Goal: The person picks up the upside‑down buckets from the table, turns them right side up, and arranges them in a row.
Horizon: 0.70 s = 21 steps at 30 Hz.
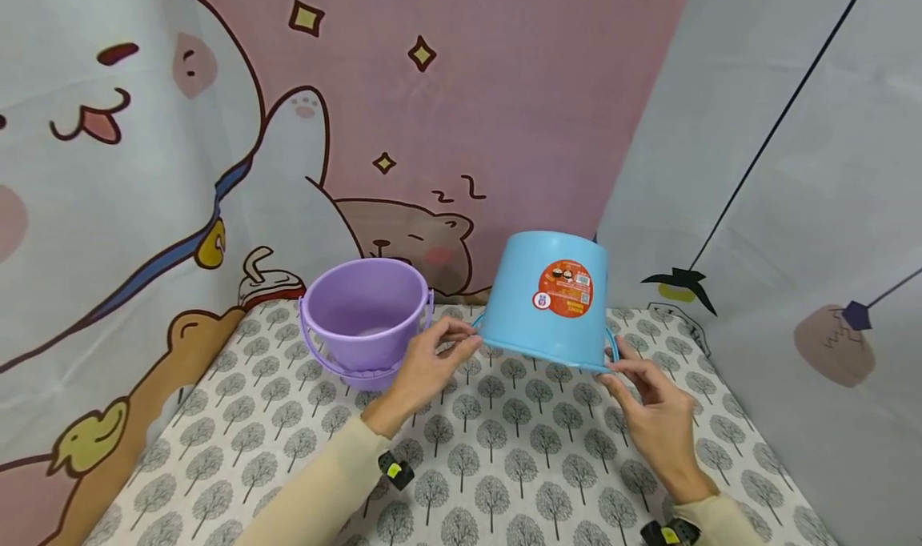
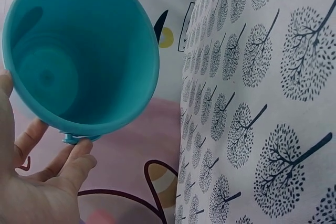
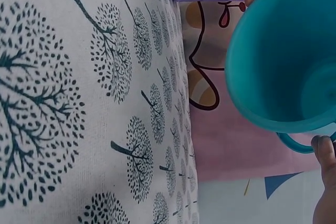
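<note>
A light blue bucket (image 1: pixel 515 290) is held upside down and slightly tilted above the table, its open mouth facing down. An orange-red round sticker (image 1: pixel 569 290) shows on its side. My left hand (image 1: pixel 428 362) grips the left side of the rim; in the left wrist view the thumb and fingers (image 2: pixel 73 166) sit around the rim and handle joint. On the opposite side my right hand (image 1: pixel 657 418) holds the rim beside the handle (image 3: pixel 296 144). Both wrist views look into the bucket's hollow inside (image 2: pixel 100 45), which holds nothing visible.
A purple bucket (image 1: pixel 363 354) stands upright at the left, just behind my left hand, its handle hanging down in front. The table (image 1: pixel 461 466) wears a tree-print cloth. Cartoon-printed fabric (image 1: pixel 519 90) hangs behind and at both sides.
</note>
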### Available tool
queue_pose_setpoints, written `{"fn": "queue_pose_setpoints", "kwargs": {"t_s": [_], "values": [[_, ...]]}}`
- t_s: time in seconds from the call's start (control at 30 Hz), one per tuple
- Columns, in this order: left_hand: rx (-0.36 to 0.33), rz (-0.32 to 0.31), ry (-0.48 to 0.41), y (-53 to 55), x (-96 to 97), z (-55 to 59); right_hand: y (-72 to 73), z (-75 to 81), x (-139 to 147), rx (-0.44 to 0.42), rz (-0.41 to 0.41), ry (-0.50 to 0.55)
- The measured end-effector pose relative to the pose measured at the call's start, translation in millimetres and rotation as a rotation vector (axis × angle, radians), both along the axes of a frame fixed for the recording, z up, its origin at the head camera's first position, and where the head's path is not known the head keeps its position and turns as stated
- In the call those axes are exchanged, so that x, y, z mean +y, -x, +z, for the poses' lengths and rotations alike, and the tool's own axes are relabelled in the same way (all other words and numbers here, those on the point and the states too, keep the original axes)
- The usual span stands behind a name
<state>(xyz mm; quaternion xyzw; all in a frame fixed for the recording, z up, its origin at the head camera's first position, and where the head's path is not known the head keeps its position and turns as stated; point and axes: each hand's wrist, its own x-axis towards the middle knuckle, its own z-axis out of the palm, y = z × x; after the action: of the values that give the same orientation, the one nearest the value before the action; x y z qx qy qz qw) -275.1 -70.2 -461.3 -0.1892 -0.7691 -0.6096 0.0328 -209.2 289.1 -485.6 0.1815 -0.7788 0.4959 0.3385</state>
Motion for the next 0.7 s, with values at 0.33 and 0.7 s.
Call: {"fn": "queue_pose_setpoints", "kwargs": {"t_s": [0.33, 0.7], "values": [[0.085, 0.023, -0.08, 0.5, 0.0, -2.7, 0.7, -0.2, -2.9, -0.001, -0.006, 0.016], [0.227, 0.071, 0.023, -1.6, -1.0, -4.4, 1.6, 0.6, -3.6, 0.043, 0.003, 0.006]]}}
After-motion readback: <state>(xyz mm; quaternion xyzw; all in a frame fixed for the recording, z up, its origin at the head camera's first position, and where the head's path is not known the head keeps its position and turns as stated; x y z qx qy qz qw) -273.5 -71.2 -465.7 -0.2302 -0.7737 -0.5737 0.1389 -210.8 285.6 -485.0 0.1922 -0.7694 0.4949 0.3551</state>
